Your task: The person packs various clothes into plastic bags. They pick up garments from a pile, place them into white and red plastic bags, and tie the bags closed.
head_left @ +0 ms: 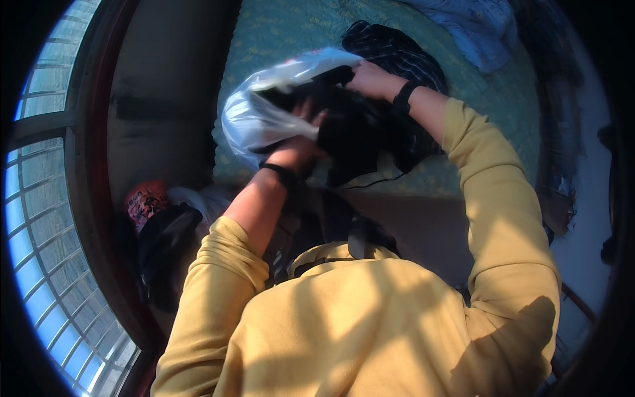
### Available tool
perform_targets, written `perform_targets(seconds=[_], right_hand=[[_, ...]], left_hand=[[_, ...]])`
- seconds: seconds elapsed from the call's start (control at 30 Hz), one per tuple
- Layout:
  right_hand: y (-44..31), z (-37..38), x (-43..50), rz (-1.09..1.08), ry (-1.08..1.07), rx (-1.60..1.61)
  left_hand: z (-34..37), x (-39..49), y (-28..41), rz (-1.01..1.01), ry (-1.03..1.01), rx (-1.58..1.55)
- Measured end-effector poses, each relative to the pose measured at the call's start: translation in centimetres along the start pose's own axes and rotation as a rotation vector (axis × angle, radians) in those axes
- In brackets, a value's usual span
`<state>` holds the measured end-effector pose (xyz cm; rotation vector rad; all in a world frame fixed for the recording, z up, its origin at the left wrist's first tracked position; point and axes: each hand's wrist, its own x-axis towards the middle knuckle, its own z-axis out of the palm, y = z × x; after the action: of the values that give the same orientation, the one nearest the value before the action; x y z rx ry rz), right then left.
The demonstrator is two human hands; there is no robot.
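A white plastic bag (243, 119) lies on the bed with its mouth spread towards the right. Black clothing (357, 134) fills the opening and spills out onto the bed. My right hand (369, 79) pinches the bag's upper rim near its far right end. At the lower rim is my left hand (300, 144), blurred, its fingers partly hidden by the bag's edge and against the black cloth; its grip is unclear. A dark plaid garment (397, 52) lies behind and to the right of my right hand. A thin black cord (372, 184) trails from the clothing.
The bed has a green quilted cover (491, 124). Light blue bedding (476, 30) is heaped at the far right. A barred window (47, 198) stands at the left. Below it are a red patterned item (146, 201) and a dark cloth item (168, 238).
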<state>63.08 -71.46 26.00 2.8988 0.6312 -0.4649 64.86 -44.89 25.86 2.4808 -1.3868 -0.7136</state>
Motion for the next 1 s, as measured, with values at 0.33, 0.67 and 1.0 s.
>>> perform_targets(seconds=[0.33, 0.67, 1.0], right_hand=[[-0.9, 3.2, -9.2, 0.037, -0.444, 0.024], [-4.2, 3.2, -8.8, 0.381, -0.048, 0.713], [-0.2, -3.9, -8.4, 0.535, -0.144, 0.319]], left_hand=[[-1.4, 3.5, -3.9, 0.031, 0.577, -0.200], [-7.7, 5.9, -12.5, -0.252, 0.342, 0.145], [-7.0, 4.9, -9.4, -0.061, 0.406, -0.635]])
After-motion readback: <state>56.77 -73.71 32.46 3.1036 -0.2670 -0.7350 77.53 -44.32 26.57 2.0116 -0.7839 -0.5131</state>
